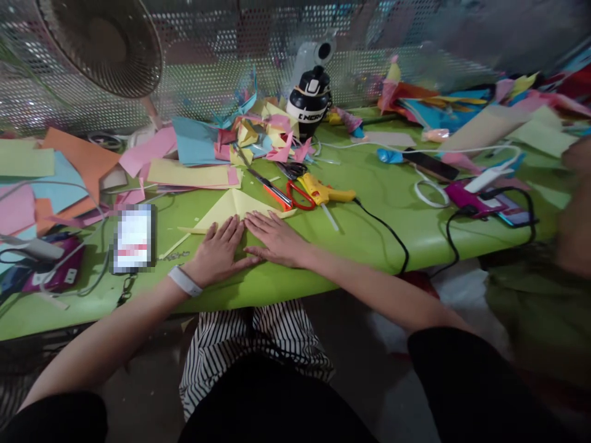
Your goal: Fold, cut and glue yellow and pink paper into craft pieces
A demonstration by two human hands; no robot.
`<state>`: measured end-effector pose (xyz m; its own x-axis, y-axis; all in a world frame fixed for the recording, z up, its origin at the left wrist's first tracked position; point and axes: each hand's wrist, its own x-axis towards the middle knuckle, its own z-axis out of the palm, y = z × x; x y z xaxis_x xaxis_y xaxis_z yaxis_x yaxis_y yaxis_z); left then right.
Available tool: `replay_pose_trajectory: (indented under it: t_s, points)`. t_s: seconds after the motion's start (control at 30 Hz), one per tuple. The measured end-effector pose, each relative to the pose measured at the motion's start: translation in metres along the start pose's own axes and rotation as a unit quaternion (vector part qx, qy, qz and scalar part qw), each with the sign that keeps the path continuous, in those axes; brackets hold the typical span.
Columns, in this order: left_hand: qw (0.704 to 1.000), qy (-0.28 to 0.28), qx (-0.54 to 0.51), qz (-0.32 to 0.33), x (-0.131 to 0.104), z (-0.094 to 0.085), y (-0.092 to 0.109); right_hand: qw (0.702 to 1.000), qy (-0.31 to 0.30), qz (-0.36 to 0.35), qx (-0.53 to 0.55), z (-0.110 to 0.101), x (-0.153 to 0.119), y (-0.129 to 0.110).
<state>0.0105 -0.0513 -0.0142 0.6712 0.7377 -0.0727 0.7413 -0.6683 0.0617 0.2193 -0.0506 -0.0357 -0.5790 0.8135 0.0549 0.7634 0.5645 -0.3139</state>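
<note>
Green table (pixel 360 246), glossy cover, rounded front edge. Perforated metal screen (pixel 203 67) behind its back edge. Fan (pixel 104 46) near the table's back left. Dark floor (pixel 152 381) below the front edge. Light dim, top right darkest.

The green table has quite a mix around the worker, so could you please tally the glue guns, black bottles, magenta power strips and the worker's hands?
Glue gun: 1
Black bottle: 1
Magenta power strips: 2
Worker's hands: 2
Total: 6
</note>
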Motion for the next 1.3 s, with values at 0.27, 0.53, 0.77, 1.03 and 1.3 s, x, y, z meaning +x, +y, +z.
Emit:
replay_pose_trajectory:
  t_s: [0.27, 0.53, 0.77, 1.03, 1.3]
  points:
    - [1.000, 0.014, 0.011, 0.005, 0.011, -0.002, -0.004, 0.984, 0.038, 0.125, 0.119, -0.018, 0.014, 0.052]
    - [0.999, 0.039, 0.000, 0.006, 0.009, 0.003, -0.005, 0.961, 0.144, 0.159, 0.173, -0.030, 0.016, 0.087]
    - [1.000, 0.017, -0.006, -0.003, 0.007, 0.000, 0.009, 0.983, 0.177, 0.014, 0.052, -0.018, 0.016, 0.022]
    - [0.989, 0.067, -0.132, -0.025, 0.003, -0.021, -0.038, 0.979, 0.121, 0.099, 0.127, -0.011, 0.018, 0.015]
    - [0.979, 0.078, -0.170, -0.083, 0.003, -0.022, -0.073, 0.981, 0.080, 0.121, 0.125, -0.024, 0.017, 0.016]
